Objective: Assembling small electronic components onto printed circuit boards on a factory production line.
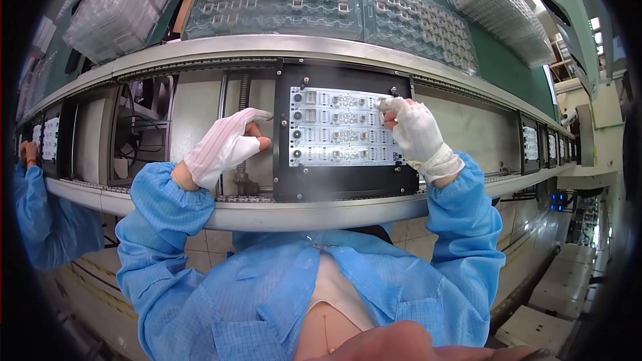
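A black square carrier plate [341, 184] sits on the conveyor in front of me. On it lies a white circuit board panel [338, 155] with several rows of small parts and round dark spots down its left side. My right hand [416, 132], in a white glove with bare fingertips, is at the panel's upper right corner, fingers pinched together; what they hold, if anything, is hidden. My left hand [227, 144], gloved alike, hovers left of the carrier plate. Its thumb and forefinger stand apart with nothing between them.
Beyond the conveyor's metal rail [267, 43] lie clear trays [274, 0] filled with small square metal parts. Stacked clear trays [127, 7] stand far left, with another stack [495, 7] at far right. More loaded carriers [529, 144] sit along the line. A co-worker's blue sleeve [40, 204] shows at left.
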`<state>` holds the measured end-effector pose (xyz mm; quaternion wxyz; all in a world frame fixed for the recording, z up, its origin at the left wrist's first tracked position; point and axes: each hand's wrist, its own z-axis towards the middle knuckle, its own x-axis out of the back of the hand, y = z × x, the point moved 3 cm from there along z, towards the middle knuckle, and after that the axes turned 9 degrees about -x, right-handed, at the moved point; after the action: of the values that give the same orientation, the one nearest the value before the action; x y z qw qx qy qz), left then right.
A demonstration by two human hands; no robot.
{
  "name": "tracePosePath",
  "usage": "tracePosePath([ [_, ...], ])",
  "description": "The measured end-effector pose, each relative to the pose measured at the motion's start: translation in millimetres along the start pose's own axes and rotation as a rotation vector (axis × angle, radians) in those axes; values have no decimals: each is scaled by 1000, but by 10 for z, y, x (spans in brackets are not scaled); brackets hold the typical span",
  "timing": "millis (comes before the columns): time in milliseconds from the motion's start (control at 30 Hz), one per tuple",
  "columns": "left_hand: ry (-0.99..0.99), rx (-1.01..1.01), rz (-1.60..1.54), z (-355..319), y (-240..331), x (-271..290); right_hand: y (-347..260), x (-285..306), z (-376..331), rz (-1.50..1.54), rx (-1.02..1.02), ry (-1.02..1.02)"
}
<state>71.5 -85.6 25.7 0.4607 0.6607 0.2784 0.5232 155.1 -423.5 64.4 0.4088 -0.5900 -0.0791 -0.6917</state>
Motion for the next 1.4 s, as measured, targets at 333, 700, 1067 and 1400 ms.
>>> tracePosePath([
  [333,75,-21,-19,-73,-34,75,-30,27,173,128,-189,-168],
  [700,353,-178,79,-51,75,182,-308,-34,-133,-232,207,141],
  [1067,508,-597,790,1451,175,924,-90,559,-210,15,-76,90],
  [1400,333,-694,860,1830,128,749,900,700,491,-53,-253,275],
])
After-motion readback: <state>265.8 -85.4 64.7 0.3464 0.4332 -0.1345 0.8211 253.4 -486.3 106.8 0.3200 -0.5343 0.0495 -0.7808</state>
